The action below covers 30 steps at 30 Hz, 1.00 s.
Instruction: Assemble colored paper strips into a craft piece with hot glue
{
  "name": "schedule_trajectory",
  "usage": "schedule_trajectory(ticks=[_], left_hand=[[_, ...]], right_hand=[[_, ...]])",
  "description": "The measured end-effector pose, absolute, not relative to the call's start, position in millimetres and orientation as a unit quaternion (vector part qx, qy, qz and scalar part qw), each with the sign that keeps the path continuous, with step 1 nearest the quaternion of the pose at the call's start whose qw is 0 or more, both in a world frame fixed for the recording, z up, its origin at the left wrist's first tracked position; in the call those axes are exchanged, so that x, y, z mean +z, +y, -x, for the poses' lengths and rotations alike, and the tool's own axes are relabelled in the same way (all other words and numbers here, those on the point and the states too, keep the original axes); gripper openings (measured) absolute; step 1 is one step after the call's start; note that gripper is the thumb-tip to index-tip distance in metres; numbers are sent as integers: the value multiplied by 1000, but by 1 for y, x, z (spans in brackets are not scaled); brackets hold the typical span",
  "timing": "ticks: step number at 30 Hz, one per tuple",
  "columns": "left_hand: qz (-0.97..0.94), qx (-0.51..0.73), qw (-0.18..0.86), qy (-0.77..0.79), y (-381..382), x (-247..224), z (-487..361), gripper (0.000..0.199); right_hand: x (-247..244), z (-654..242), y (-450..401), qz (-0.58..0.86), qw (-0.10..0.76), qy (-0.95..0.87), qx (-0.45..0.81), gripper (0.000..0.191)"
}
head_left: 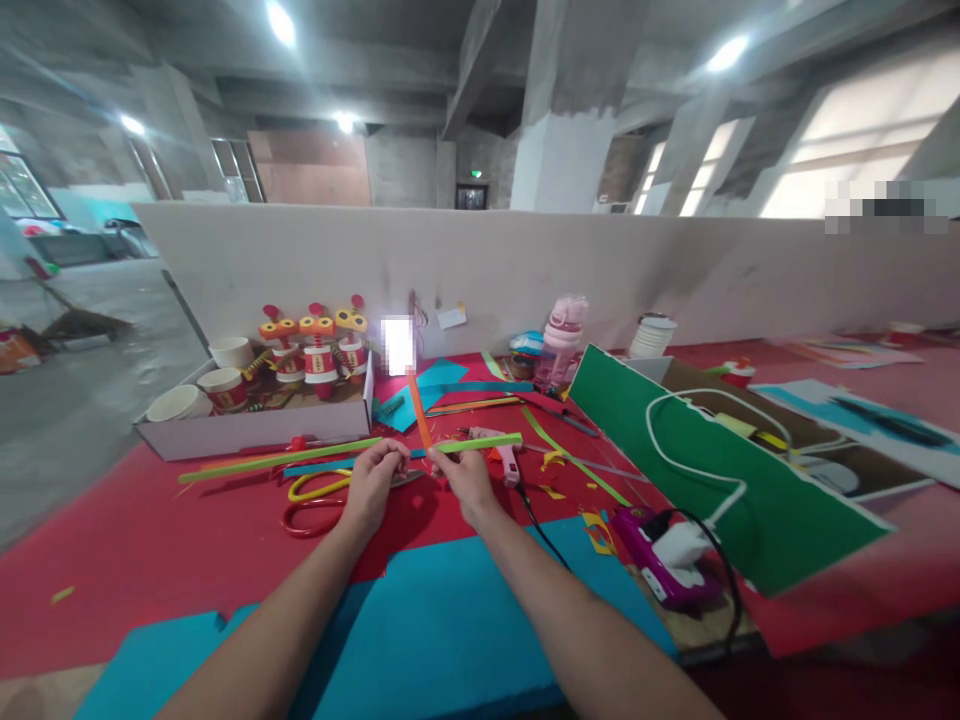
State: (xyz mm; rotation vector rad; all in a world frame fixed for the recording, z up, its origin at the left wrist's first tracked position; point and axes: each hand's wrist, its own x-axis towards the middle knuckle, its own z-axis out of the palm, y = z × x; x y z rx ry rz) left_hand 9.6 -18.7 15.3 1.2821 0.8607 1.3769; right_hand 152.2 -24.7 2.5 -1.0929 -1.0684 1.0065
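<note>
Grey concrete room (442,165), ceiling lights (281,22), bright windows (862,110).

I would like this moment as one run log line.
right hand pinching green strip | orange strip at its fingertips | left hand alongside, grip unclear | pink glue gun on red tabletop

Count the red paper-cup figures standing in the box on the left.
3. In the box, side by side toward its right end: the left figure, the middle figure and the right figure, nearest the right wall. More could be hidden behind.
</note>
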Motion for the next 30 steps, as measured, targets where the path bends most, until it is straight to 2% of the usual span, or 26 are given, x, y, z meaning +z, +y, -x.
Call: schedule_trajectory(ticks=[5,8,21,30], left_hand=[[-463,562,591,347,-16,14,-12,31],[-425,559,620,351,-16,13,-12,36],[-404,553,654,321,-17,11,-14,25],[-405,536,664,327,-22,21,-14,29]], right_hand=[[2,-155,-22,459,626,-445,447,26],[4,-155,-23,458,625,-444,450,25],[0,-153,-21,458,615,-463,444,19],[2,-153,-22,449,617,-459,454,18]])
